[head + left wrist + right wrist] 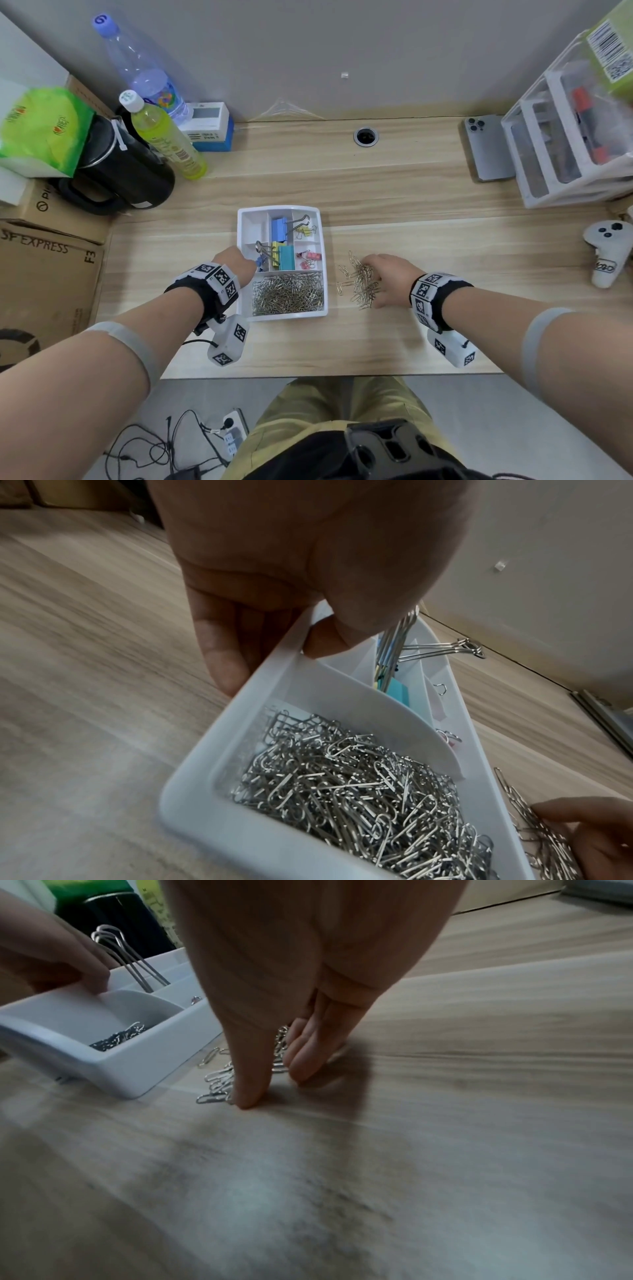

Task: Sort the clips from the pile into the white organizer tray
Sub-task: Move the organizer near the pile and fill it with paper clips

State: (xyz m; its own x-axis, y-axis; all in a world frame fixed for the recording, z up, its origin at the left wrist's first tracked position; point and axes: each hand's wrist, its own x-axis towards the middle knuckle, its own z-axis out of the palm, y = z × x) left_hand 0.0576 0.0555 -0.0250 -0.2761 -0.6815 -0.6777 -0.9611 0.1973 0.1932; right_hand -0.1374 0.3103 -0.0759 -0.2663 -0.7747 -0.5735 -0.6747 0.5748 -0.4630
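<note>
Your white organizer tray [324,260] sits on the wooden surface [411,192] near the middle of its near edge; your left hand [234,262] holds the tray's left wall, thumb [325,639] hooked over the rim into a compartment and fingers [222,653] flat against the outside, so this hand grips the tray; the wide near compartment is full of silver paper clips [287,293]; the smaller compartments beyond hold binder clips [282,255] in blue, yellow, teal and pink, their wire handles sticking up.

Just to the right of the tray, apart from its right wall, lies the pile of loose paper clips [359,281] on the bare surface; your right hand [390,282] rests on the right side of that pile, touching it; in the right wrist view its fingers [308,1056] point straight down with tips on the surface and the thumb [250,1074] down beside them, clips bunched between and to the left of them; the fingers are nearly straight and close together, pressing rather than closed round anything; a few single clips lie between the pile and the tray.

Along the far left corner stand a black kettle [120,171], two bottles [161,144] and a green packet [44,126]; a phone [486,150] and clear drawers [565,144] are at the far right; a white controller [608,253] lies by the right edge.
</note>
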